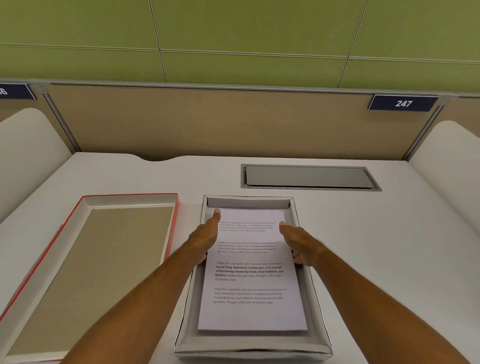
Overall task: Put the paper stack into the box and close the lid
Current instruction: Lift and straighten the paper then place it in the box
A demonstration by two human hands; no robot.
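A white paper stack with printed text lies inside the shallow silver box in the middle of the desk. My left hand grips the stack's left edge, thumb on top and fingers underneath. On the right edge my right hand holds it the same way. The stack's near end rests low in the box; whether its far end touches the bottom I cannot tell. The red-rimmed lid lies upside down to the left of the box, its brown inside facing up.
The white desk has a grey cable hatch set into it behind the box. A tan partition closes the back, with white curved dividers on both sides.
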